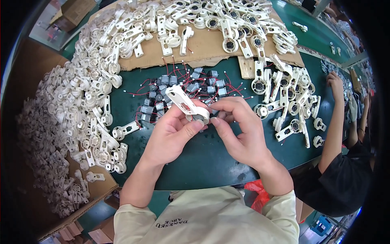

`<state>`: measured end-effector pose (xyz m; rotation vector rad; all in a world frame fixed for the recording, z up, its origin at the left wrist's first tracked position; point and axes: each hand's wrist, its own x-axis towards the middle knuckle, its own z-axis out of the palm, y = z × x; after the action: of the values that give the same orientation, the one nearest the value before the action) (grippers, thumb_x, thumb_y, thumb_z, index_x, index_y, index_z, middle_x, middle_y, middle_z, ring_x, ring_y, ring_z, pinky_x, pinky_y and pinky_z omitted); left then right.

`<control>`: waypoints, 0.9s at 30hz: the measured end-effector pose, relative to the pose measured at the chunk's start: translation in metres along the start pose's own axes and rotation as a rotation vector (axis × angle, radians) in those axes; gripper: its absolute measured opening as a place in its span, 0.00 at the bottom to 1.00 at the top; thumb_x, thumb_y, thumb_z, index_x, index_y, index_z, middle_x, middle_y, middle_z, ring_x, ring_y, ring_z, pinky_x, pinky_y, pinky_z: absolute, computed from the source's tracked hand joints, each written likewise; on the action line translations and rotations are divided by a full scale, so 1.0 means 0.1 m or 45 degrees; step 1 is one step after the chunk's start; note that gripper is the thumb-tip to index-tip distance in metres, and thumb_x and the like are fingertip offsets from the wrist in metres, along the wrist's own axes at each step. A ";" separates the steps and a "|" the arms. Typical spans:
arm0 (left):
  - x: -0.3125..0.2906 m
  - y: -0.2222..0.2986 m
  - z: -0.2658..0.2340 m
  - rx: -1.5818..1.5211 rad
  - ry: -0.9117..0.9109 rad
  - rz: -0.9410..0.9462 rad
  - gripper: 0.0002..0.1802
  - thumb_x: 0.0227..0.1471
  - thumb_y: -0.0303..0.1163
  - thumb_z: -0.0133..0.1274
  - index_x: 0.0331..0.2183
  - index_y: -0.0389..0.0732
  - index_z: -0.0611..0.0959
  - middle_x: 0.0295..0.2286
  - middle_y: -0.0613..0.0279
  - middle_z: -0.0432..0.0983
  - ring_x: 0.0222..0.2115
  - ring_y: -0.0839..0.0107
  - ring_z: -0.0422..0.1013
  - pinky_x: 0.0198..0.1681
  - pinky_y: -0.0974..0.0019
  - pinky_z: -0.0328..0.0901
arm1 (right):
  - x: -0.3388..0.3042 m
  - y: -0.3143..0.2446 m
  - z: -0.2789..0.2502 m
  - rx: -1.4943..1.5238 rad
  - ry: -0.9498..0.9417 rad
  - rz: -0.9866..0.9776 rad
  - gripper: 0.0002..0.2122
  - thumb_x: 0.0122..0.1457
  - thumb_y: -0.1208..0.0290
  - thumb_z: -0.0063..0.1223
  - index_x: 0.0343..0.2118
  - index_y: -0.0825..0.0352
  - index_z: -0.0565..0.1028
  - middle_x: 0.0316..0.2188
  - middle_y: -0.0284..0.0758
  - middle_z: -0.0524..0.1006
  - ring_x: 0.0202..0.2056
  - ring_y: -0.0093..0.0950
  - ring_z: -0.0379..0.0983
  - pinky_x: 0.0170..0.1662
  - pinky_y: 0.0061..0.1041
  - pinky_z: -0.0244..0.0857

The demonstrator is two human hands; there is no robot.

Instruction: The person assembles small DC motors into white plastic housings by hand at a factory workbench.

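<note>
My left hand [167, 137] grips a white plastic housing [181, 100] between thumb and fingers, above the table. The housing has a round end and a long slotted handle pointing up and to the left. A dark grey part shows in the round end, by my left thumb. My right hand [244, 136] is closed in a pinch just beside that round end. What its fingertips hold, if anything, is hidden. Behind both hands lies a loose pile of small grey motors [165, 80] with red and dark wires, partly covered by my hands.
White housings heap up in a large carton [77, 199] at left and over a cardboard sheet [207, 46] at the back. More housings [294, 107], many with dark centres, lie at right on the green table [199, 166]. A co-worker's arm [334, 122] reaches in at far right.
</note>
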<state>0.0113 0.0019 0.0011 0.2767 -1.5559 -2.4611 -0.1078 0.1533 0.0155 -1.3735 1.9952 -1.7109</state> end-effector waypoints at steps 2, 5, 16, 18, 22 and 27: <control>0.01 -0.06 -0.05 -0.071 -0.039 -0.070 0.18 0.58 0.21 0.52 0.50 0.37 0.73 0.45 0.62 0.73 0.45 0.74 0.70 0.52 0.67 0.65 | -0.02 0.01 0.02 0.014 -0.017 0.018 0.13 0.56 0.83 0.55 0.45 0.69 0.73 0.36 0.38 0.74 0.27 0.25 0.74 0.28 0.22 0.69; 0.00 -0.09 -0.02 0.123 0.000 -0.013 0.18 0.58 0.25 0.53 0.50 0.36 0.72 0.45 0.61 0.72 0.46 0.70 0.70 0.50 0.64 0.68 | -0.06 0.05 0.05 0.043 -0.024 0.048 0.14 0.55 0.82 0.57 0.45 0.69 0.72 0.35 0.38 0.75 0.26 0.25 0.74 0.28 0.22 0.69; 0.02 -0.05 0.06 0.045 0.037 -0.031 0.19 0.58 0.21 0.52 0.51 0.35 0.71 0.47 0.60 0.72 0.47 0.74 0.70 0.51 0.67 0.67 | -0.07 0.09 0.04 0.325 0.040 0.325 0.11 0.58 0.82 0.54 0.44 0.71 0.71 0.32 0.35 0.79 0.30 0.20 0.77 0.33 0.20 0.71; 0.00 -0.08 0.07 0.157 0.048 0.065 0.17 0.59 0.22 0.51 0.50 0.36 0.72 0.45 0.61 0.72 0.45 0.76 0.70 0.49 0.69 0.67 | -0.07 0.08 0.05 0.350 0.011 0.350 0.11 0.58 0.82 0.54 0.44 0.71 0.71 0.32 0.35 0.79 0.31 0.20 0.77 0.33 0.20 0.71; 0.01 -0.17 0.12 0.234 0.125 0.158 0.16 0.59 0.21 0.51 0.50 0.36 0.72 0.44 0.63 0.72 0.43 0.77 0.70 0.48 0.71 0.66 | -0.07 0.10 0.08 0.455 -0.001 0.460 0.10 0.60 0.81 0.53 0.44 0.72 0.71 0.32 0.35 0.78 0.32 0.20 0.77 0.35 0.20 0.72; 0.01 -0.12 0.24 0.228 0.124 0.111 0.16 0.60 0.20 0.48 0.50 0.35 0.72 0.44 0.62 0.73 0.44 0.76 0.70 0.50 0.69 0.67 | -0.03 0.07 0.09 0.758 0.045 0.622 0.09 0.61 0.80 0.52 0.44 0.71 0.70 0.35 0.34 0.76 0.35 0.19 0.75 0.37 0.20 0.72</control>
<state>0.0030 0.0276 -0.0001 0.3451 -1.7110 -2.2117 -0.1037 0.1486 0.0054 -0.6048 1.4718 -1.8581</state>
